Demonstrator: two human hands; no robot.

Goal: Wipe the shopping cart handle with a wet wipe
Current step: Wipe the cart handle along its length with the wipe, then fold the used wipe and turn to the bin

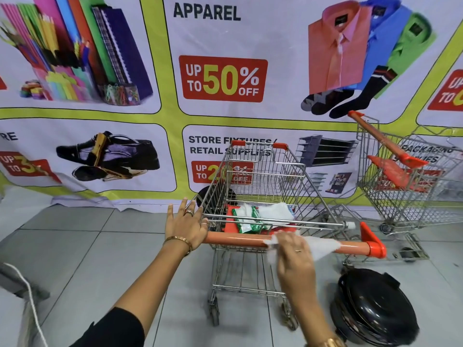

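Observation:
A small wire shopping cart (253, 171) stands in front of me with an orange handle (235, 239) running left to right. My left hand (186, 225) rests on the handle's left end, fingers spread over it. My right hand (292, 251) presses a white wet wipe (322, 246) onto the middle of the handle; the wipe drapes over the bar toward the right end cap (374, 246). In the cart's child seat lies a green and white wipes packet (246, 221) on a red flap, with another white wipe beside it.
A second cart (406, 171) with an orange handle stands at the right against the banner wall. A black round lidded pan (373, 306) sits on the tiled floor just right of my right arm. A white cord (30, 301) hangs at the lower left.

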